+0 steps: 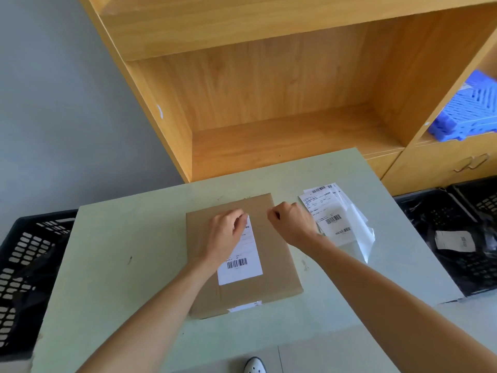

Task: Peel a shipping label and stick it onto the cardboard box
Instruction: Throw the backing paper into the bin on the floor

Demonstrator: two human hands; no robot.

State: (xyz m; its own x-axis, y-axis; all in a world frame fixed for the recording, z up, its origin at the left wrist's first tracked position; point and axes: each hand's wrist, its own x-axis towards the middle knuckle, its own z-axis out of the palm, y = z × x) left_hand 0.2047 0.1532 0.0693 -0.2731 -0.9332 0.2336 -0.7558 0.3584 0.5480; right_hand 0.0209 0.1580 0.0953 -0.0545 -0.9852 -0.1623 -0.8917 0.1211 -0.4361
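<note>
Left hand fingers curled, pressing top edge of white rectangular shipping label flat on matte brown cardboard box. Right hand loosely fisted, empty, hovering over box's far right corner. Box on pale green table; glossy label sheets right.

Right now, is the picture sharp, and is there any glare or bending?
Head view: soft even light, no hard shadows; wide-angle bending tilts the wooden shelf; label barcode sharp, its small text unreadable; mild sheen on the clear plastic.
</note>
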